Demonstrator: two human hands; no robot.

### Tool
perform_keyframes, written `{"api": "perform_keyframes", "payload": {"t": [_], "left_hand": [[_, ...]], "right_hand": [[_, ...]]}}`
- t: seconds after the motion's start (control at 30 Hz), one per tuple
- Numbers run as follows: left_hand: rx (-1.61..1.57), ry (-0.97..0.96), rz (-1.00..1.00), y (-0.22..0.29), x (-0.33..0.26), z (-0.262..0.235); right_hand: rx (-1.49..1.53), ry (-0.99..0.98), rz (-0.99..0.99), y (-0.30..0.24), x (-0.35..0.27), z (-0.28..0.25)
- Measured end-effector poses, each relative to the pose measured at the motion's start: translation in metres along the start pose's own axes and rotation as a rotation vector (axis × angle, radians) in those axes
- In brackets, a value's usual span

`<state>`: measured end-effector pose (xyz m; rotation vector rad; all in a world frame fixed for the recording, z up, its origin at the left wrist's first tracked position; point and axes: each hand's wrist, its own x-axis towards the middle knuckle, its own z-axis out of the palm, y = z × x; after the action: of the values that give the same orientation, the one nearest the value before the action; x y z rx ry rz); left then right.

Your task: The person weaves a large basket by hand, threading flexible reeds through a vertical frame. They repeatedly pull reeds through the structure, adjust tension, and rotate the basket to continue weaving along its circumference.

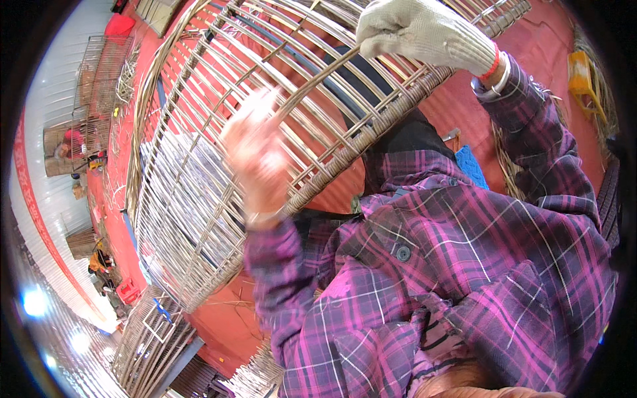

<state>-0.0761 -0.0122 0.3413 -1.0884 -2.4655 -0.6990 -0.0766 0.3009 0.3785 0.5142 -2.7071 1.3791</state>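
One large tan openwork wicker frame (222, 99) before the plaid-shirted torso (438, 265), white-gloved right hand (424, 36) closed on a thin brown rod (325, 74), bare left hand (259, 149) too blurred to tell; I judge it light, springy, best held by its thick wrapped rim (385, 121).

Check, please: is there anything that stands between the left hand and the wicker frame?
Nothing visible blocks it: the left hand is directly over the wicker frame, though its blur hides whether it touches. A wicker strand runs from near it to the gloved right hand.
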Motion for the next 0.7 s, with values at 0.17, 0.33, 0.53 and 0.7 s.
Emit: {"api": "perform_keyframes", "payload": {"t": [0.17,0.33,0.53,0.7], "left_hand": [[-0.618,-0.098,-0.137,0.051,0.067,0.064],[-0.552,-0.268,-0.36,0.023,0.037,0.019],[-0.191,-0.126,-0.688,-0.018,-0.008,-0.016],[-0.048,-0.108,-0.511,-0.011,-0.025,0.016]], "right_hand": [[-0.058,0.087,-0.179,0.003,-0.009,0.018],[0.277,0.101,0.062,0.022,-0.019,0.065],[0.093,0.138,-0.12,0.007,-0.002,0.129],[-0.259,-0.143,0.079,-0.001,0.021,0.148]]}}
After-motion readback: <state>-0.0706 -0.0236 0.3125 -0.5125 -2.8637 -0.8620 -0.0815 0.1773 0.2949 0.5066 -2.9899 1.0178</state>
